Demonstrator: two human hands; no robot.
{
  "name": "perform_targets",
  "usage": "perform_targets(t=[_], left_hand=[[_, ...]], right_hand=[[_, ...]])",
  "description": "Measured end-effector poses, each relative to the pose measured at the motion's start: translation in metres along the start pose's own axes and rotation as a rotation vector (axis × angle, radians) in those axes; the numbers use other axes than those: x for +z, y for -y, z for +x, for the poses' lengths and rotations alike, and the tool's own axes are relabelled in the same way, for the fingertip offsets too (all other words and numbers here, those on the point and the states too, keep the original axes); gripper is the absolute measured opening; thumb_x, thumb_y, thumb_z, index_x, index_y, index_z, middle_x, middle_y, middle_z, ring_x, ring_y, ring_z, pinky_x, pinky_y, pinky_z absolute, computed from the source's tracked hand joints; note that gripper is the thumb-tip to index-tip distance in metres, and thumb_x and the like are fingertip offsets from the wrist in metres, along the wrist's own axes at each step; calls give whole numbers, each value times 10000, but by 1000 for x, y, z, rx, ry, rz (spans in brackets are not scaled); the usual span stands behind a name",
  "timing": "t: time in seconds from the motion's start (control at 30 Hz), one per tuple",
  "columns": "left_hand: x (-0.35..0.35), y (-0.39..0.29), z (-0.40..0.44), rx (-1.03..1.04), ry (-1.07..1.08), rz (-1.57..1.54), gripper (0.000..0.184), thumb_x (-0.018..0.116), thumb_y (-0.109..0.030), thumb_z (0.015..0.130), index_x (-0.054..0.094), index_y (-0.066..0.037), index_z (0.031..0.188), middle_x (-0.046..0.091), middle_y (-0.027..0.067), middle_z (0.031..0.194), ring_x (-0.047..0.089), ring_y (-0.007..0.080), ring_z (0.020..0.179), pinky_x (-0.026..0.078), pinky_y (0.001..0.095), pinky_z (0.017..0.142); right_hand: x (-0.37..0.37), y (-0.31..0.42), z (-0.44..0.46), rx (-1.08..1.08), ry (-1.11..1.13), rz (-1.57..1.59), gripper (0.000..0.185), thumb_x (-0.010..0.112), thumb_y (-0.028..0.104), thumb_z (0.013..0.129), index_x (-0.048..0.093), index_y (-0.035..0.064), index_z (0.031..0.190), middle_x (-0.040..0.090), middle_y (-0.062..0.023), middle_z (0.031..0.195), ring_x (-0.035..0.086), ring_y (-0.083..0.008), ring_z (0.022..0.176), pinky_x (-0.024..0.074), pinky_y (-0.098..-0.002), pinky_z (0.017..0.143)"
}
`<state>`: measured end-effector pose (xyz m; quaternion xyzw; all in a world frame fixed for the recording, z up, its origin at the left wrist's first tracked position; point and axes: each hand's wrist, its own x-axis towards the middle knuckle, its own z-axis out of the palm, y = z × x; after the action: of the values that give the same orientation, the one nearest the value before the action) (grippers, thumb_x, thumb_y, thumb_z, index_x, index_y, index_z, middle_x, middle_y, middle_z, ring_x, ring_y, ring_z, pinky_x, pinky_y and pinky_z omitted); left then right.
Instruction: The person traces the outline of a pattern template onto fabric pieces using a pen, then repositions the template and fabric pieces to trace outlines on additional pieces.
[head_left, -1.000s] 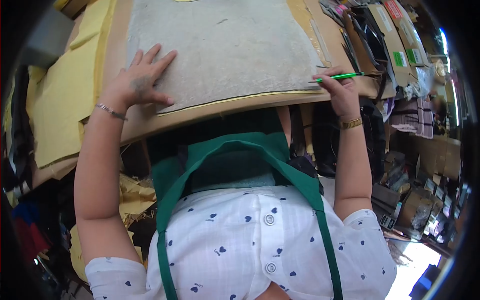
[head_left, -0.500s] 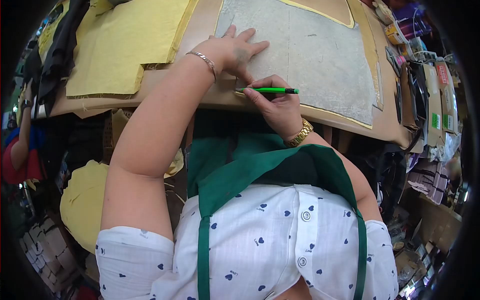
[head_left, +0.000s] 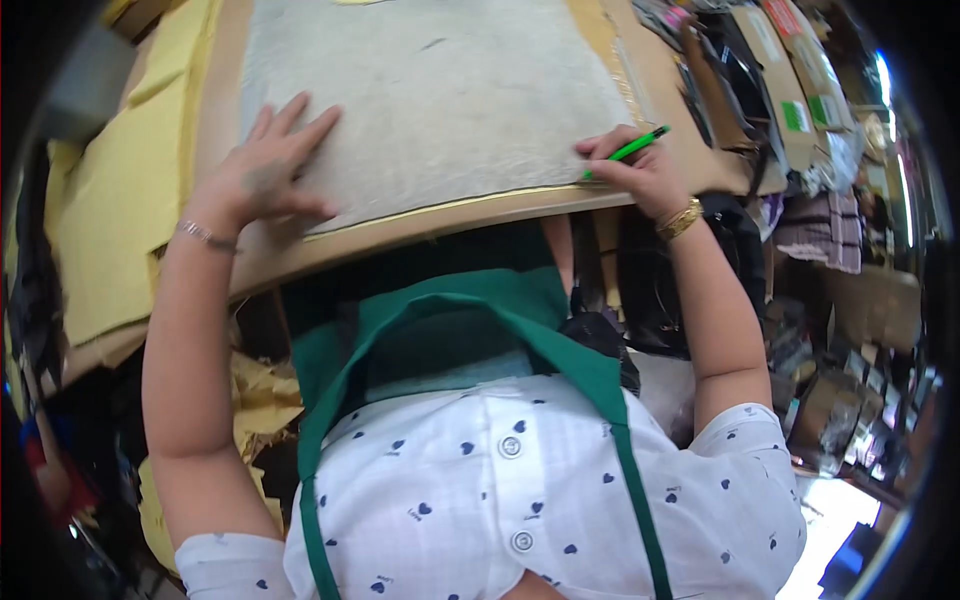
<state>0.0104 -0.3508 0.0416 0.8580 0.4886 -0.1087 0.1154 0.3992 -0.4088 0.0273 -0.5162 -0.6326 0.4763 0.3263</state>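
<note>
A large grey sheet [head_left: 430, 120] lies on the table, with a thin yellow edge showing along its near side. My left hand [head_left: 265, 180] rests on the sheet's left part, fingers spread and thumb near the lower left corner. At the sheet's near right corner, my right hand [head_left: 640, 172] grips a green pen [head_left: 640, 143] with a black end. The pen's lower end points down at the corner; whether it touches the surface I cannot tell.
Yellow cloth [head_left: 120, 200] is stacked on the table's left side. Along the right stand cardboard boxes [head_left: 775, 75] and assorted clutter. The brown table edge [head_left: 400, 235] runs just before my green apron [head_left: 450, 285]. Yellow scraps [head_left: 262, 400] lie below on the left.
The view has swung right. My right hand has moved with the pen from near the left hand to the sheet's right corner. My left hand remains spread on the sheet.
</note>
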Motion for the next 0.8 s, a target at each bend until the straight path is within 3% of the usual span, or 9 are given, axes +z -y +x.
perform_targets(t=[0.07, 0.23, 0.5, 0.67, 0.73, 0.8], left_hand=[[-3, 1, 0, 25, 0, -25, 973, 759, -362, 513, 231, -240, 1321, 165, 144, 1380, 168, 429, 1235, 271, 488, 972], [-9, -5, 0, 32, 24, -90, 1022, 785, -290, 465, 232, -221, 1323, 161, 189, 1370, 151, 468, 1221, 242, 448, 999], [-12, -9, 0, 24, 46, -80, 1028, 781, -318, 467, 224, -218, 1326, 151, 190, 1373, 142, 470, 1223, 227, 451, 1006], [-1, 8, 4, 87, 19, -35, 999, 760, -366, 509, 215, -203, 1330, 155, 205, 1367, 141, 458, 1230, 225, 450, 1006], [-3, 3, 4, 43, 59, -52, 996, 752, -367, 517, 210, -192, 1333, 148, 230, 1360, 124, 430, 1247, 219, 446, 1008], [-3, 1, 2, 28, 38, 16, 967, 730, -432, 553, 205, -204, 1331, 156, 191, 1373, 170, 470, 1217, 236, 456, 998]], right_hand=[[-40, -12, -17, 123, -96, 111, 87, 620, 50, 719, 549, 20, 758, 609, -111, 829, 583, -172, 842, 461, -288, 760], [-56, -20, -25, 126, -160, 159, 108, 600, 38, 731, 493, 40, 733, 612, -111, 801, 600, -167, 817, 472, -257, 703], [-61, -29, -22, 96, -293, 361, 140, 575, 13, 731, 445, 61, 711, 600, -99, 721, 614, -175, 751, 486, -250, 656], [-27, -12, -16, -48, -465, 486, 140, 582, 22, 739, 444, 47, 745, 603, -118, 741, 610, -186, 732, 483, -246, 669], [-1, -10, -6, -43, -474, 480, 147, 603, 24, 740, 476, 30, 813, 572, -80, 769, 587, -159, 744, 468, -240, 654], [32, 3, 5, -39, -429, 341, 155, 609, 29, 745, 490, 24, 844, 550, -52, 762, 566, -129, 727, 452, -228, 651]])
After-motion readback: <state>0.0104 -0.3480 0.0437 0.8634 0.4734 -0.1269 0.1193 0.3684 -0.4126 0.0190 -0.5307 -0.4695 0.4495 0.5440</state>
